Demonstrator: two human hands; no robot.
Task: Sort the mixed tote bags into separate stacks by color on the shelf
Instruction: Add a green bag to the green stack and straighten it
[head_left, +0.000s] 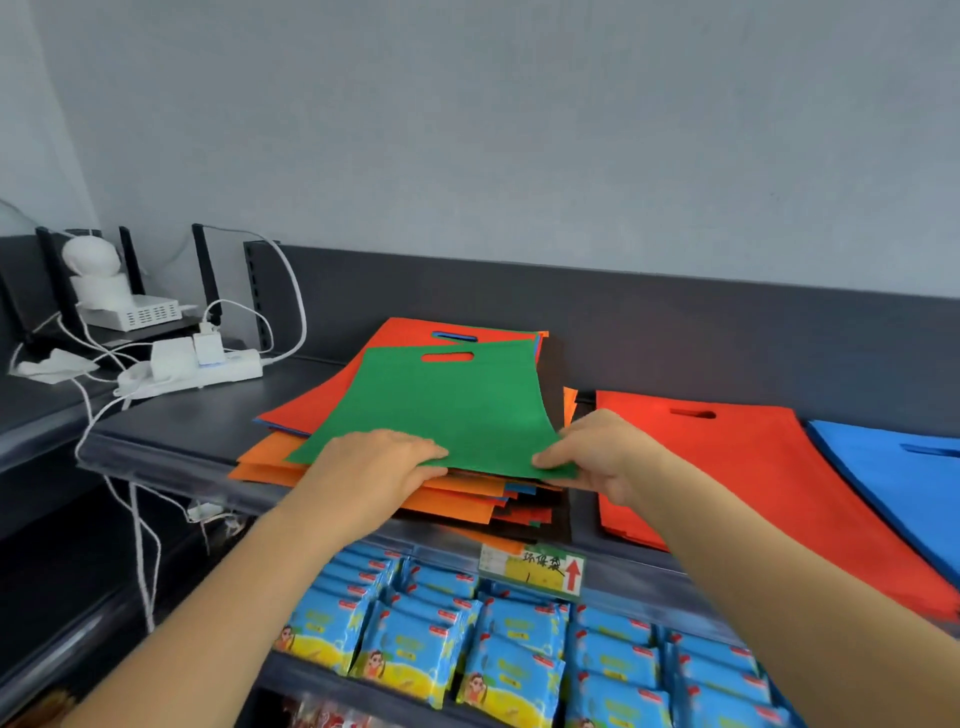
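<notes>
Nearest, on the lower shelf, stand rows of blue snack packets (415, 649), with a price label (535, 569) clipped to the rail above them. Just past that, both hands pinch the near edge of a green bag (441, 410). The left hand (384, 462) has its fingers on top, and the right hand (597, 457) has its thumb on top with its fingers underneath. The green bag lies on top of the mixed pile (291, 467), where orange, red and blue edges show. To the right on the shelf (182, 415), a red stack (727, 478) and a blue stack (893, 467) are already begun. No green or orange stack is visible, and the pile looks thick, so the sorting seems to be at an early stage. Farther left sit a power strip (208, 371) and a router (135, 312).
</notes>
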